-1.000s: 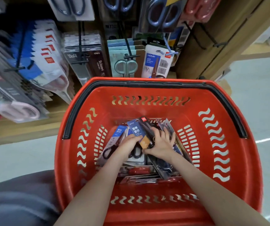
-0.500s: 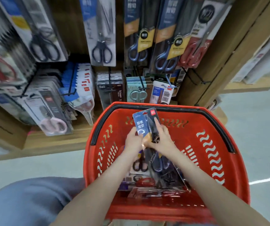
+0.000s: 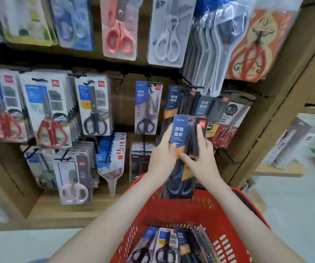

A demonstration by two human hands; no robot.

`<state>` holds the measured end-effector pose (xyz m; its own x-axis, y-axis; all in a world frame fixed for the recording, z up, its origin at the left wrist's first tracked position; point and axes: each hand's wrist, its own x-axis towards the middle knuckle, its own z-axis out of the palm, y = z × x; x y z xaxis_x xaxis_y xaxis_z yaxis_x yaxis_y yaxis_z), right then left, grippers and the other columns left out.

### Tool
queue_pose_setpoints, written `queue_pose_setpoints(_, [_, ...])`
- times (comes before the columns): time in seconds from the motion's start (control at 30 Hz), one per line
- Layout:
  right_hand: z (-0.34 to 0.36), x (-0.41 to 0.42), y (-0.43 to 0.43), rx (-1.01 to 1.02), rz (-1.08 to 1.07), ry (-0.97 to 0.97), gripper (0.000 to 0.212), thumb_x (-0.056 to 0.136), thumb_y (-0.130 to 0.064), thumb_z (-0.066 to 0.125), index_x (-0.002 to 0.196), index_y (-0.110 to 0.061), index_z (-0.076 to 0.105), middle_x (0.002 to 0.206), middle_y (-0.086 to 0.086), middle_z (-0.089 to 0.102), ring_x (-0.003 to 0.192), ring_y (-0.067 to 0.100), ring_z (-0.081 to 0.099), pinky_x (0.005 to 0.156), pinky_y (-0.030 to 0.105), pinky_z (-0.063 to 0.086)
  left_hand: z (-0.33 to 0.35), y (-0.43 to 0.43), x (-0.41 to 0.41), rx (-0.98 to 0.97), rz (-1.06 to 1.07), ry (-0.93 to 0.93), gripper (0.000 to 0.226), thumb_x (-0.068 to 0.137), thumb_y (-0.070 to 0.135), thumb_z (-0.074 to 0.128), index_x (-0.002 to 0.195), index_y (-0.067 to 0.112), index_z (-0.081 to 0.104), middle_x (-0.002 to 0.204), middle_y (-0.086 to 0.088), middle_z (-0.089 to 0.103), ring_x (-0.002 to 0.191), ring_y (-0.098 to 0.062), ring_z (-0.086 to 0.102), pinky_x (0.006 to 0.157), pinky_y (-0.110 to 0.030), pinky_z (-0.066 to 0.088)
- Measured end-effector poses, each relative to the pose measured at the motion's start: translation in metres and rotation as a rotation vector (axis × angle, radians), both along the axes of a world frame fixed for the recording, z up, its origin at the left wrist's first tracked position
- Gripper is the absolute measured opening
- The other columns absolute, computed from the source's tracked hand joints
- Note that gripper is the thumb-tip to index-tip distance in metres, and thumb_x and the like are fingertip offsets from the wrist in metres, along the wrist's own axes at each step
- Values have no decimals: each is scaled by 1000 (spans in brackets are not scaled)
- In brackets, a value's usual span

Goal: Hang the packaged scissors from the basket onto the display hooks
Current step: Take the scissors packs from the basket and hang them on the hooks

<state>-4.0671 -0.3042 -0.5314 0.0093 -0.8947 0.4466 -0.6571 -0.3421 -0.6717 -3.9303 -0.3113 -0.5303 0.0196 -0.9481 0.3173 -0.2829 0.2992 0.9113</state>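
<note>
Head camera looks down two bare forearms at a wooden display panel (image 3: 126,111) hung with rows of carded scissors on black wire hooks (image 3: 105,160). Both hands hold one scissors pack (image 3: 186,133) upright, raised above the far rim of the red basket (image 3: 173,211) and in front of the middle row. The pack is a dark blue card with an orange band, a red logo at its top right corner and a hang slot at the top edge; the scissors' blue handles sit at its lower end.

The left hand (image 3: 161,158) grips the pack's left edge, thumb on the front and fingers behind. The right hand (image 3: 202,158) grasps the right side, its index finger stretched up along the blades and its thumb across the front lower down.

Just behind the pack's top hang matching blue packs (image 3: 177,103); whether the held pack touches them I cannot tell. To their left hangs a lighter blue pack (image 3: 148,107), then a black-handled pack (image 3: 95,109) and red-handled packs (image 3: 51,118). Lower on the panel hangs a pink-handled pack (image 3: 75,179).

More scissors packs (image 3: 162,243) lie loose in the bottom of the basket, between the forearms. Pale floor (image 3: 295,205) shows to the right.
</note>
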Motion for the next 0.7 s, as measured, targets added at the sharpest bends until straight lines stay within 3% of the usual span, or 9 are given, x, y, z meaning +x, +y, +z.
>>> queue_pose_setpoints(0.03, [4,-2,-2,-7,-7,-5,95,90,-22,67,151,-43,-2,131,9,35,96,-20,39,77,3,39,4,-2,-3,-24,-7,-18,63,100,15,43,151,45,20,87,-7,65,77,-24,58,75,-34,45])
queue_pose_setpoints(0.1, [10,-10,-4,-3,-18,5,92,91,-19,66,151,-40,-1,137,9,33,93,-17,39,73,-1,33,9,-4,-12,-42,-33,-49,68,101,15,42,150,49,10,84,-5,62,74,-22,57,75,-35,46])
queue_pose_setpoints(0.2, [12,-26,-5,3,-52,38,91,92,-19,64,148,-47,-3,143,9,29,123,13,37,85,10,29,15,-7,-28,-68,-100,-90,72,102,13,41,149,52,2,85,-8,62,74,-25,56,76,-40,47])
queue_pose_setpoints(0.3, [18,-45,-9,-21,-88,48,90,92,-18,63,147,-47,-2,140,8,30,128,18,35,96,14,26,23,-12,-46,-78,-142,-130,75,102,12,40,146,51,-6,76,-8,59,63,-19,51,64,-33,42])
queue_pose_setpoints(0.43, [31,-65,-22,-38,-116,44,89,93,-18,62,147,-48,-2,145,9,26,132,18,35,94,9,25,36,-26,-66,-94,-153,-136,74,103,12,39,145,51,-8,63,3,46,56,-11,43,55,-26,34])
queue_pose_setpoints(0.53, [37,-73,-34,-66,-134,50,90,93,-19,63,145,-51,-3,143,12,28,133,22,36,102,20,27,44,-38,-77,-105,-151,-153,72,103,13,38,149,49,-6,65,4,47,56,-10,43,56,-26,34])
queue_pose_setpoints(0.7, [41,-76,-56,-94,-112,45,90,94,-21,61,146,-53,-3,153,12,20,144,25,22,110,28,22,47,-60,-84,-141,-109,-147,70,103,12,38,151,43,-2,63,3,46,55,-8,42,52,-17,31])
